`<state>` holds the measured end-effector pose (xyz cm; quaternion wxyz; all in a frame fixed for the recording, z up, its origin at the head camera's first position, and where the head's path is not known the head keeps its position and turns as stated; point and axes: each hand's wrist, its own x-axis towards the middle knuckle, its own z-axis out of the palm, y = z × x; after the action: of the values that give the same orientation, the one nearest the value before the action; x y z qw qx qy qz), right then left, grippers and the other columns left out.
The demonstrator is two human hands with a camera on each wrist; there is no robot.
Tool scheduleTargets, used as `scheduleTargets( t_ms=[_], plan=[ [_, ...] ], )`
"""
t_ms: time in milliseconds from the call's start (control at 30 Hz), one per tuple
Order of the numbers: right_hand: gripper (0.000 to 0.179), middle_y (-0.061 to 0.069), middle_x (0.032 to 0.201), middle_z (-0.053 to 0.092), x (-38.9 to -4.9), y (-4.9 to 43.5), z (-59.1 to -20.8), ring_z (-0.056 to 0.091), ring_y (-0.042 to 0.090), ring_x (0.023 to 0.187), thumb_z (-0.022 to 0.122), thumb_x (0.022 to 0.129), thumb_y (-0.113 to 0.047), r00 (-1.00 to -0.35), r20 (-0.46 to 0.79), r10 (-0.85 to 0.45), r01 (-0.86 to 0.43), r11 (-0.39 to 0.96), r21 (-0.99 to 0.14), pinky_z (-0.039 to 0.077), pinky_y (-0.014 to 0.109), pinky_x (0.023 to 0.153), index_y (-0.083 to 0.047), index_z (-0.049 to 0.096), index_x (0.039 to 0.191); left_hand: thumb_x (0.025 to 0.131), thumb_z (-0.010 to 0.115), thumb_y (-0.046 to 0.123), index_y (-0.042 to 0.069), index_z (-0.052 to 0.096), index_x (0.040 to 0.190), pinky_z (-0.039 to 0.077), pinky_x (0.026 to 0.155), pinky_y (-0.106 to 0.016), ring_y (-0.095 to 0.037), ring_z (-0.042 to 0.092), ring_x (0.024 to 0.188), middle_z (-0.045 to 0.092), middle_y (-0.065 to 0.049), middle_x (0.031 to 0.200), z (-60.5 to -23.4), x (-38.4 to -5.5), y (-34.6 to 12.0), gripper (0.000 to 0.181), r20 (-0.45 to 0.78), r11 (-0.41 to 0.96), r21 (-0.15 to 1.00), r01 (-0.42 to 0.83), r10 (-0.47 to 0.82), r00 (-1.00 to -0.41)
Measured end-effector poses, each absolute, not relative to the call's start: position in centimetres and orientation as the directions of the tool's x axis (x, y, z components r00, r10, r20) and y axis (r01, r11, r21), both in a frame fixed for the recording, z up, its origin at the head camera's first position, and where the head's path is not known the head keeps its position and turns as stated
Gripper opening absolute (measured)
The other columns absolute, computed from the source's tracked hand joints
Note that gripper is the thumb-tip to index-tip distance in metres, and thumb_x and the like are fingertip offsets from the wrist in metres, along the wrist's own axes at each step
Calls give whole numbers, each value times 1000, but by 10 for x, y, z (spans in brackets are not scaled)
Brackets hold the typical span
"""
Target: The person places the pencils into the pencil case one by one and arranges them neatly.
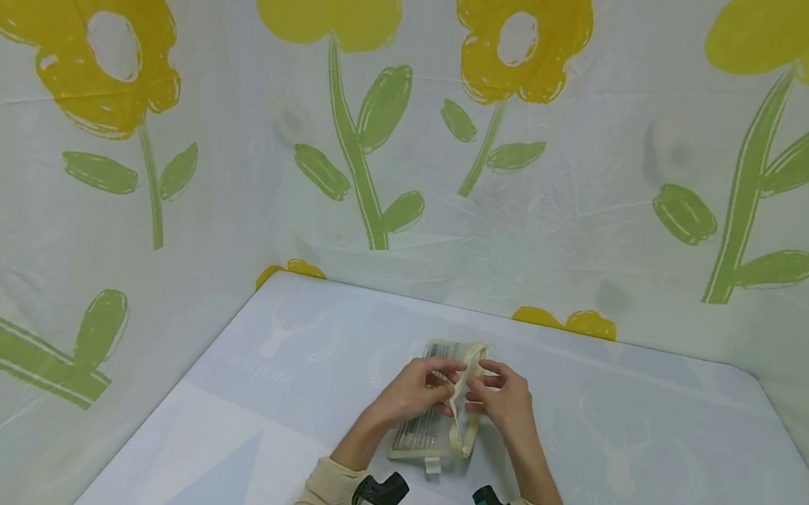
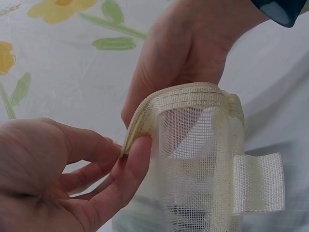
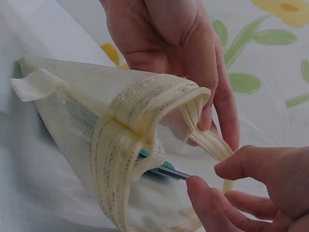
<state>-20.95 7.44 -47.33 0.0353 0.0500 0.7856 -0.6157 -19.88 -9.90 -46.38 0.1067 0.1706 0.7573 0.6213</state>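
A cream mesh zip pouch [image 1: 440, 441] lies on the table with its mouth spread; several long thin items [image 1: 418, 427] show through it. My left hand [image 1: 411, 389] pinches the zip edge [image 2: 137, 118] of the mouth between thumb and finger. Across the mouth is my right hand [image 1: 509, 403], fingers bent and apart. From inside the pouch a dark pen-like stick [image 3: 166, 171] with a teal part points out, its end at a right fingertip [image 3: 195, 186]. In the right wrist view, fingers partly hide the far zip edge.
A white fabric tab [image 2: 260, 182] sticks out from the pouch's near end. The pale table [image 1: 651, 443] meets flower-printed curtains [image 1: 583, 247] at the back and sides. Dark wrist cameras [image 1: 383, 490] sit at both cuffs.
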Motion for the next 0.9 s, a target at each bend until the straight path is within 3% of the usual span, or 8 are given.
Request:
scheduleTargets(
  t_ms=[200,400,700,767,900],
  plan=[
    [44,25,110,66,-210,77,-475,73,23,73,68,90,-14,-994,-106,39,113,257,-960,65,31,63,0,58,131,95,53,-5,2,57,135,65,74,-48,-21,67,80,58,-23,115,-463,-198,-98,41,35,182,976,117,398,-917],
    [41,20,106,68,-211,78,-476,72,21,72,69,90,-20,-994,-94,60,108,307,-946,65,29,60,-4,62,127,93,53,-6,2,57,135,65,72,-47,-24,66,85,58,-23,114,-467,-198,-94,42,27,200,973,115,396,-918],
    [41,18,102,69,-209,80,-478,71,19,72,64,88,-14,-997,-14,74,44,413,-909,63,29,56,-3,61,128,93,53,-7,6,60,132,66,67,-42,-20,66,80,59,-22,112,-477,-193,-85,42,24,252,959,127,376,-926],
    [43,18,104,68,-208,81,-478,71,19,73,64,88,-14,-996,0,93,43,461,-886,62,27,55,-5,59,130,92,54,-8,4,60,131,66,65,-38,-22,66,82,60,-23,112,-479,-193,-84,41,40,282,947,154,373,-927],
    [44,17,106,66,-208,82,-477,70,18,70,65,88,-17,-993,40,112,31,566,-824,57,23,50,-6,59,130,90,58,-6,1,61,129,61,58,-18,-19,67,83,61,-20,107,-488,-194,-80,40,99,393,884,253,371,-923]
  ],
)
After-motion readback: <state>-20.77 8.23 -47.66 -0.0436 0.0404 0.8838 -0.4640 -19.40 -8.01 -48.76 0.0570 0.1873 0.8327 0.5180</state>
